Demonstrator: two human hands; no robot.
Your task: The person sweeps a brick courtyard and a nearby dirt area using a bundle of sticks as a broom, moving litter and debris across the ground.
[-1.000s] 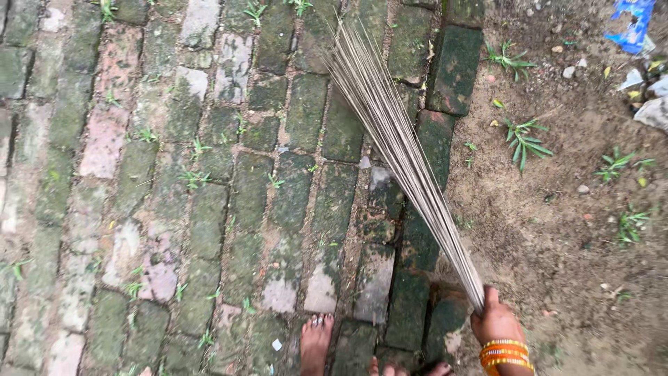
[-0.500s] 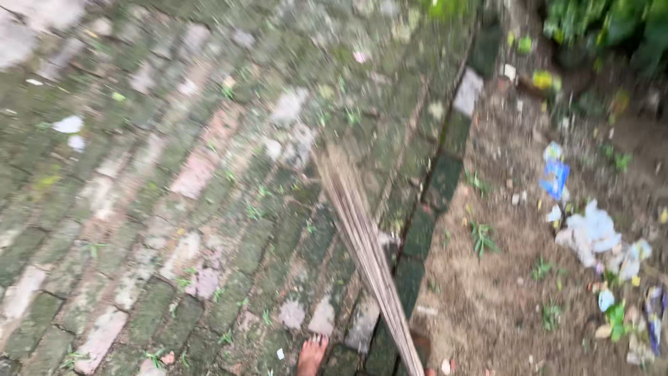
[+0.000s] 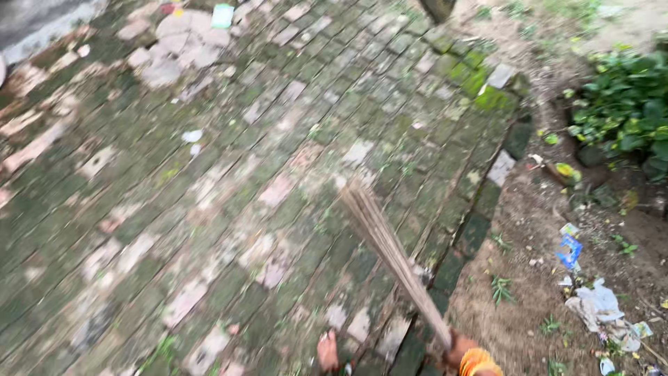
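My right hand (image 3: 459, 346), with orange bangles on the wrist, grips the bundled end of a stick broom (image 3: 393, 255) at the bottom of the view. The broom's thin brown bristles slant up and to the left over the mossy brick path (image 3: 229, 181). My bare foot (image 3: 327, 350) stands on the bricks just left of the hand. My left hand is out of view.
Bare dirt (image 3: 529, 306) lies right of the brick edging. Plastic and paper litter (image 3: 591, 299) is scattered on the dirt. A leafy green plant (image 3: 626, 104) grows at the upper right. Small white scraps (image 3: 191, 136) lie on the bricks farther off.
The view has tilted up and away, showing much more of the path and the plant. The broom now looks shorter and lower in view, and my hand is back in sight.
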